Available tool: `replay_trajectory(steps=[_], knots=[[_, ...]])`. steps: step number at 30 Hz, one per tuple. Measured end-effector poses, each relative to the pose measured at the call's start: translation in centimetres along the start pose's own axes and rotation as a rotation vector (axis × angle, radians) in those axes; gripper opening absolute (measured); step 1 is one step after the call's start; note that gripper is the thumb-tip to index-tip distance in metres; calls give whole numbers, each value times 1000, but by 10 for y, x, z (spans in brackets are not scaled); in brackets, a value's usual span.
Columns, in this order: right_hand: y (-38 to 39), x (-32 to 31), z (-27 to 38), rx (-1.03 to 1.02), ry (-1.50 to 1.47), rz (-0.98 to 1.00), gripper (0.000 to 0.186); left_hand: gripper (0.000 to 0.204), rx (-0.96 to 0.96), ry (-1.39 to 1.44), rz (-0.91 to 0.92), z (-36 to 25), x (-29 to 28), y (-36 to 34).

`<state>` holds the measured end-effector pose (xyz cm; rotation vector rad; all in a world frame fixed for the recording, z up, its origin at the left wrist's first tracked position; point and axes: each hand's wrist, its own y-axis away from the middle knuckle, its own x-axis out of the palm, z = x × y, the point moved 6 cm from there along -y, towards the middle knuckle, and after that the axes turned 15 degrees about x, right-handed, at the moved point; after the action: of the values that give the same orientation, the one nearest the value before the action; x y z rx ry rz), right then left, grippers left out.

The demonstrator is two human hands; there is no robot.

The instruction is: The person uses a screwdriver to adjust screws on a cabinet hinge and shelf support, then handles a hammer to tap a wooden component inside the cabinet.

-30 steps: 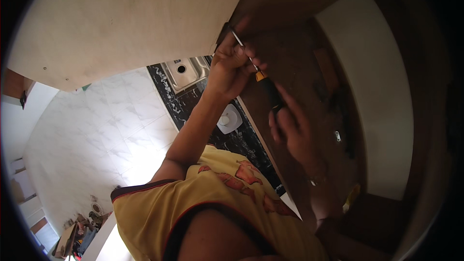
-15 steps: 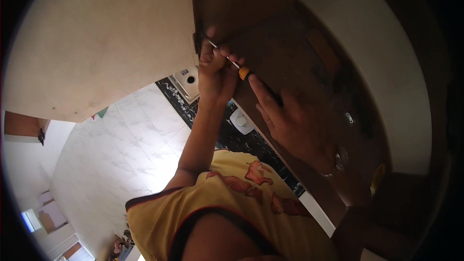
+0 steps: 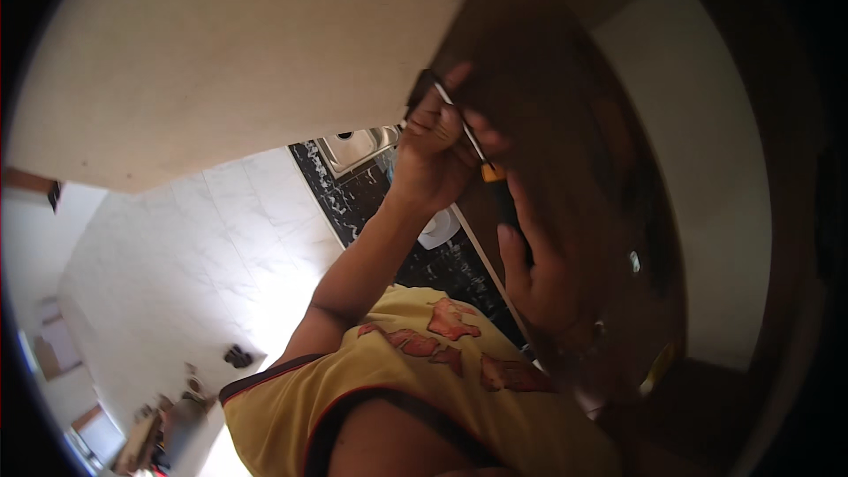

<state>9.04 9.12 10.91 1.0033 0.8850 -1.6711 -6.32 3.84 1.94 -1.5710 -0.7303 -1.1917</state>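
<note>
My right hand [image 3: 552, 278] grips a screwdriver [image 3: 507, 212] by its black handle with a yellow collar. The pale shaft points up and left, its tip against a dark fitting [image 3: 419, 91] at the edge of the light wooden door panel [image 3: 238, 62]. Close to the tip, my left hand [image 3: 435, 155] curls its fingers around the shaft, one finger reaching up past the fitting. Exactly where the tip meets the fitting is too dark and blurred to tell.
A brown cabinet interior [image 3: 565, 115] lies in shadow to the right, with a small shiny metal piece [image 3: 634, 261] inside. Below run a black patterned counter [image 3: 380, 234] and a steel sink [image 3: 353, 155]. White marbled tiles [image 3: 221, 247] show lower left.
The door panel's edge, the fitting and both hands have shifted right in the picture, as the view turned. The right hand sits lower, and more of the screwdriver's shaft shows.
</note>
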Motion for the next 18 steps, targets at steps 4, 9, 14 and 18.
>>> replay_trajectory(steps=[4, 9, 14, 18], knots=[[0, 21, -17, 284, -596, 254, 61, 56, -118, -34, 69, 9, -6, 4], [-7, 14, -22, 254, -399, 175, 60, 51, -15, -51, 34, 12, -9, -1], [-18, 0, 5, -129, 208, -62, 59, 51, -5, -29, -32, 7, -8, -11], [-5, 46, -29, 594, -1310, 485, 60, 49, -81, 45, 64, 7, -11, -13]])
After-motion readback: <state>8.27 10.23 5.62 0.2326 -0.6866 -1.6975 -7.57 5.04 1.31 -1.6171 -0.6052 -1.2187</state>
